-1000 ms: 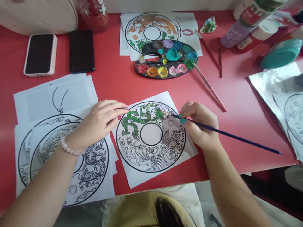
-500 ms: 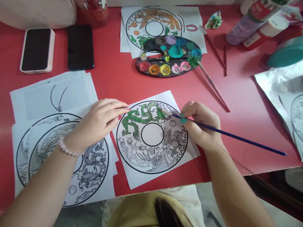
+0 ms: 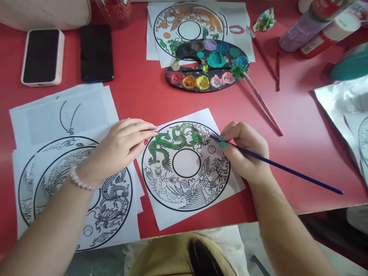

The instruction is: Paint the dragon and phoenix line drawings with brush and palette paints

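A white sheet [image 3: 186, 163] with a ring-shaped line drawing lies in front of me; the dragon at its upper left is painted green, and the phoenix below is uncoloured. My right hand [image 3: 244, 151] pinches a thin blue paintbrush [image 3: 276, 165], its tip at the green dragon's head. My left hand [image 3: 128, 143] lies flat with fingers slightly apart, fingertips on the sheet's upper left edge, holding nothing. Beyond the sheet sits a black palette [image 3: 209, 74] with several colours of paint.
Printed sheets [image 3: 66, 115] lie under my left forearm. Behind them are a white-framed device [image 3: 43, 57] and a black phone [image 3: 97, 53]. A partly orange drawing [image 3: 163, 34] lies under the palette. Brushes [image 3: 266, 105], paint bottles [image 3: 301, 28] and silvery foil [image 3: 342, 99] are at the right.
The brush tip has shifted slightly along the dragon's head, and the brush's rear end has moved a little left. The view has shifted slightly. My left hand keeps its place on the sheet.
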`<control>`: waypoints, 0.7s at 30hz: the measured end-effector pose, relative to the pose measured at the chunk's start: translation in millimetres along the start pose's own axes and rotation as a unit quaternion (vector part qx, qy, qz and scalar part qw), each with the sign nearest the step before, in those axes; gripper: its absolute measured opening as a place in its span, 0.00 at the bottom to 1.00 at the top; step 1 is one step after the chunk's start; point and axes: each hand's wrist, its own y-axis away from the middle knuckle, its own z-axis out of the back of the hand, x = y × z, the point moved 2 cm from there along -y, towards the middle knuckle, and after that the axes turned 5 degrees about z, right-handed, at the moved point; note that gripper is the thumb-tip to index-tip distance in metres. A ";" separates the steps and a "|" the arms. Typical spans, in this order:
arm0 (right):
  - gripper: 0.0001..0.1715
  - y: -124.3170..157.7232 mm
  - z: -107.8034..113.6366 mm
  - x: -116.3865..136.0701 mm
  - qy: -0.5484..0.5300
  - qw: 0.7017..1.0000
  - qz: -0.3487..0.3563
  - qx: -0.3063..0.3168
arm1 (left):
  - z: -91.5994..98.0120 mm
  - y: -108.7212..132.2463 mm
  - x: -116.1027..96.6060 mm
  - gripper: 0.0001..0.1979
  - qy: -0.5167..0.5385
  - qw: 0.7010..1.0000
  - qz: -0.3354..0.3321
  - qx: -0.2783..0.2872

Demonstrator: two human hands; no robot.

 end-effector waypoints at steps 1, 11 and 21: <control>0.08 0.1 0.1 -0.1 -0.003 1.000 0.005 -0.002 | -0.1 0.1 0.1 0.15 0.000 1.000 0.000 0.001; 0.10 -0.2 1.4 -0.2 0.010 1.000 0.018 -0.014 | 0.1 0.6 0.1 0.14 -0.007 1.000 -0.005 -0.005; 0.10 0.4 2.1 1.5 0.006 0.999 0.020 -0.028 | 0.0 0.1 -0.5 0.15 -0.010 1.000 -0.008 -0.007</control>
